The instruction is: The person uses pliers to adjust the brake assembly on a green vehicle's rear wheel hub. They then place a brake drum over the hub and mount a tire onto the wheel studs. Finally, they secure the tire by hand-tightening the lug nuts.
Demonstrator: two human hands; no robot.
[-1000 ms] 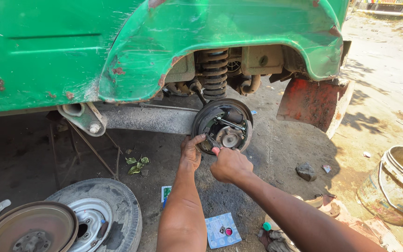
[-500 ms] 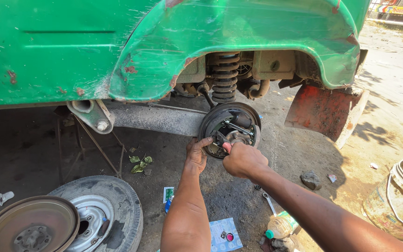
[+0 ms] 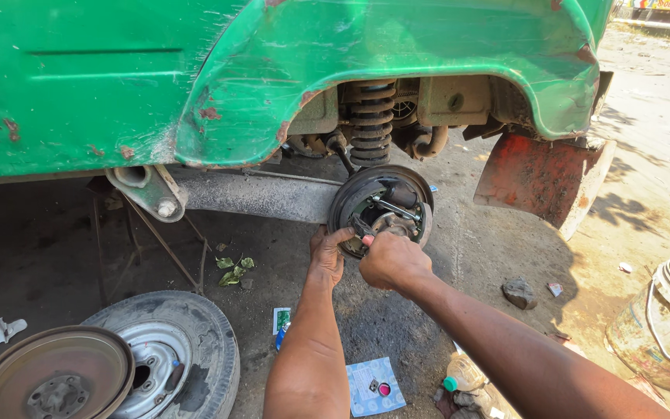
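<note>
head cam | worn high — faces down, forward | near brake assembly (image 3: 382, 211)

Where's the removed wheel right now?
In the head view, the wheel lies flat on the ground at lower left, beside the brake drum and left of the left hand.

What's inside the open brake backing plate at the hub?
Inside the brake backing plate: a spring across the top and the hub centre. The left hand and right hand cover the lower part, so whatever is there is hidden.
</note>
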